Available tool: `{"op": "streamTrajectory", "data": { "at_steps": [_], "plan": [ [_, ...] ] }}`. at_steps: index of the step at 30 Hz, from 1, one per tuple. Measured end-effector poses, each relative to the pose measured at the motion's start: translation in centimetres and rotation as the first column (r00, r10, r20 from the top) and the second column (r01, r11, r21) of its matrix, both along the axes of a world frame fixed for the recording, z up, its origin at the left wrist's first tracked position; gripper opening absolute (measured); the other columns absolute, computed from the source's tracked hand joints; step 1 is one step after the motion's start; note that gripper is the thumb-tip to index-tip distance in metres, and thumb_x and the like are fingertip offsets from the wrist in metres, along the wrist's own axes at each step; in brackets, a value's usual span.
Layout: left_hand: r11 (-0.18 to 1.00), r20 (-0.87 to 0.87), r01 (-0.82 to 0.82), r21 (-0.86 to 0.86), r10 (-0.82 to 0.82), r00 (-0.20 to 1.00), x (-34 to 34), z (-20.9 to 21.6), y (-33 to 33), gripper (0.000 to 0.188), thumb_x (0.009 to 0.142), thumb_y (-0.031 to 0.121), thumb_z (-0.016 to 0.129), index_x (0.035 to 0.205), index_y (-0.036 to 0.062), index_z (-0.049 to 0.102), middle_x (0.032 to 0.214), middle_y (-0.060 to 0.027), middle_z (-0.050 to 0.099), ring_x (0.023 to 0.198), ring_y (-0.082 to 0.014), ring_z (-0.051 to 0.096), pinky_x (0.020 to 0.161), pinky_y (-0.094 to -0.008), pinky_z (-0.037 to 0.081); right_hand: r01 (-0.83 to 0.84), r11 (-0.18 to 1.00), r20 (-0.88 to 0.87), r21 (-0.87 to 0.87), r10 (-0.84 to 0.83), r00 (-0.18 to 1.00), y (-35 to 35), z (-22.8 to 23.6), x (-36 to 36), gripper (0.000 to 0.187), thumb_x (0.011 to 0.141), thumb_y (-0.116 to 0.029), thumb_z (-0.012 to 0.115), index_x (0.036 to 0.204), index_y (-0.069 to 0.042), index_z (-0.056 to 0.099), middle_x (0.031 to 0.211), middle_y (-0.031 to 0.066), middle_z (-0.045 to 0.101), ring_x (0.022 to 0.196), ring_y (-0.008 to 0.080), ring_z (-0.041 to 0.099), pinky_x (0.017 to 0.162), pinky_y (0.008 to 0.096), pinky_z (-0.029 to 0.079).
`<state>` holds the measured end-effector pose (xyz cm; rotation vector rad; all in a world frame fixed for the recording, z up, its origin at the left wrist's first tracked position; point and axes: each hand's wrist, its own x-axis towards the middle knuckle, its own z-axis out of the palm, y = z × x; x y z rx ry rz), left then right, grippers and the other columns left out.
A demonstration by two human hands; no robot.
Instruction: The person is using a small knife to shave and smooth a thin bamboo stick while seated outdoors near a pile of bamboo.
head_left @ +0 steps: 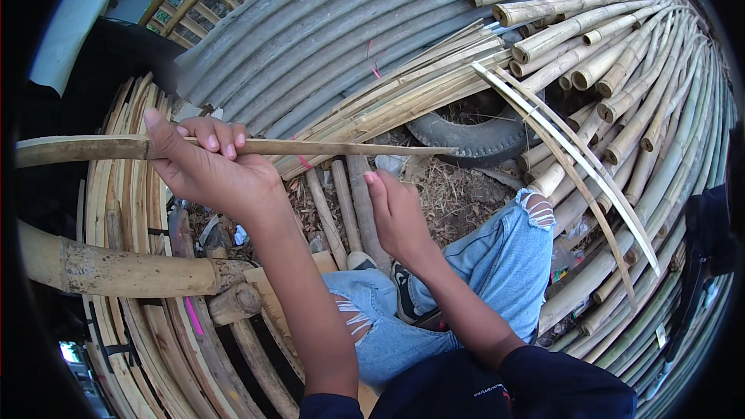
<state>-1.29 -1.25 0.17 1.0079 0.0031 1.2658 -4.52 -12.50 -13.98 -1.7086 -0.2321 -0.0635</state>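
Note:
A long split bamboo strip (pixel 334 148) crosses in front of me, from the far left to a narrow pointed end above the tire. My left hand (pixel 221 163) is closed round the strip from below, thumb up along its near side and fingertips curled over it. Lower and to the right, my right hand (pixel 397 217) is apart from the strip, its thumb raised and its fingers curled in. What those fingers hold, if anything, is hidden. Below the left hand, a thick bamboo pole (pixel 132 268) lies crosswise over a stack of split strips (pixel 105 209).
A black tire (pixel 473 140) lies ahead beside a bundle of split bamboo (pixel 403 93). Corrugated metal sheeting (pixel 310 23) stands behind. Many bamboo poles (pixel 613 70) are piled at the right, with two curved strips (pixel 574 147) leaning across them. My bent knees (pixel 497 256) flank the ground.

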Motion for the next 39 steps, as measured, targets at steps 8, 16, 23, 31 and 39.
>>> {"op": "streamTrajectory", "data": {
  "at_steps": [8, 16, 23, 31, 39],
  "plan": [
    [0.997, -0.052, -0.060, 0.041, 0.062, 0.997, 0.1, -0.6, 2.6, 0.037, 0.089, 0.035, 0.060, 0.065, 0.0152, 0.038, 0.047, 0.0043, 0.034, 0.038, -0.0024, 0.031, 0.036, -0.0165, 0.028, 0.163, 0.966, -0.069, -0.201, -0.179, 0.981, -0.2, -11.2, 3.9, 0.041, 0.097, -0.029, 0.038, 0.080, 0.005, 0.055, 0.068, 0.0294, 0.055, 0.068, 0.0485, 0.054, 0.060, 0.0533, 0.040],
    [0.999, -0.038, 0.006, 0.050, -0.004, 0.999, -0.4, -0.8, 2.3, 0.034, 0.089, 0.034, 0.060, 0.068, 0.0133, 0.042, 0.051, 0.0045, 0.030, 0.042, -0.0032, 0.029, 0.039, -0.0185, 0.026, 0.277, 0.851, -0.396, -0.447, -0.465, 0.792, -9.7, -26.7, 8.7, 0.055, 0.098, -0.038, 0.030, 0.086, 0.008, 0.059, 0.081, 0.0324, 0.057, 0.083, 0.0469, 0.056, 0.072, 0.0500, 0.041],
    [0.989, -0.074, -0.053, 0.136, 0.063, 0.995, 0.6, -0.5, 2.3, 0.034, 0.091, 0.029, 0.057, 0.067, 0.0137, 0.038, 0.050, 0.0031, 0.029, 0.042, -0.0046, 0.027, 0.040, -0.0190, 0.026, -0.181, 0.982, -0.037, 0.051, 0.183, 0.982, 0.8, -2.5, -1.0, 0.032, 0.095, -0.025, 0.045, 0.080, 0.003, 0.049, 0.066, 0.0264, 0.055, 0.064, 0.0460, 0.055, 0.057, 0.0516, 0.041],
    [0.989, -0.059, -0.019, 0.150, 0.028, 0.998, 0.2, -0.9, 4.4, 0.033, 0.091, 0.029, 0.056, 0.066, 0.0143, 0.040, 0.049, 0.0033, 0.030, 0.042, -0.0044, 0.027, 0.039, -0.0187, 0.023, 0.139, 0.967, -0.216, -0.214, -0.186, 0.959, -1.6, -14.9, 5.6, 0.045, 0.098, -0.029, 0.034, 0.084, 0.007, 0.056, 0.069, 0.0312, 0.055, 0.071, 0.0487, 0.055, 0.063, 0.0540, 0.041],
    [0.986, -0.059, 0.013, 0.166, -0.003, 0.998, -0.3, -0.7, 1.9, 0.034, 0.091, 0.030, 0.056, 0.066, 0.0132, 0.041, 0.050, 0.0030, 0.029, 0.043, -0.0042, 0.026, 0.039, -0.0183, 0.024, 0.213, 0.950, -0.365, -0.228, -0.286, 0.886, -7.4, -17.1, 7.5, 0.050, 0.098, -0.033, 0.032, 0.079, 0.008, 0.055, 0.074, 0.0301, 0.055, 0.072, 0.0451, 0.055, 0.065, 0.0497, 0.040]
  ]
}}
